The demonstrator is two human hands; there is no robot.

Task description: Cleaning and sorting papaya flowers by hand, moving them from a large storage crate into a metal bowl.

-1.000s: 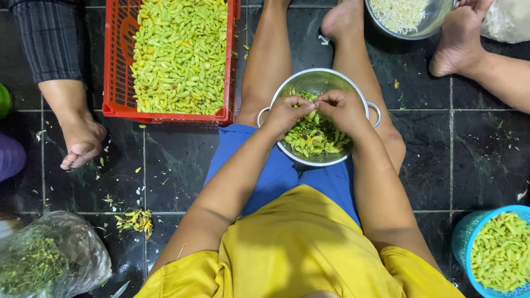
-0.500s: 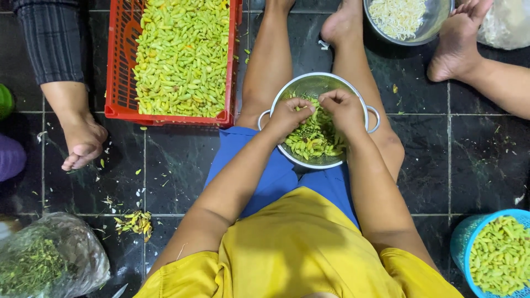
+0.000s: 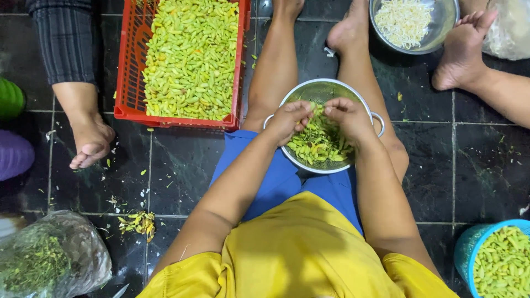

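I see both hands working over a metal colander (image 3: 361, 102) that rests between the person's legs on the dark tiled floor (image 3: 187, 165). The left hand (image 3: 290, 120) and the right hand (image 3: 348, 116) meet above the bowl, fingers curled and pinched on a small green bud (image 3: 319, 108) held between them; how firmly each side grips I cannot tell, since the fingertips overlap.

The colander carries a shallow heap of green and yellow buds (image 3: 317, 144), mixed with darker bits. I judge this to be the worked pile, and it fills the bowl only in part.

The red crate (image 3: 130, 83) just beyond the left knee is heaped nearly to its rim with the same green buds. A blue tub (image 3: 466, 243) at the lower right also holds a good quantity. On that showing, I judge the greater share of the stock is yet to be handled.

A steel bowl (image 3: 441, 33) at the top right holds pale white strands, apparently separated matter. A clear bag (image 3: 72, 248) at the lower left holds dark green scraps, and a small pile of trimmings (image 3: 138, 222) lies on the floor near it.

Other people's bare feet rest on the floor at the left and upper right, well apart from the colander.
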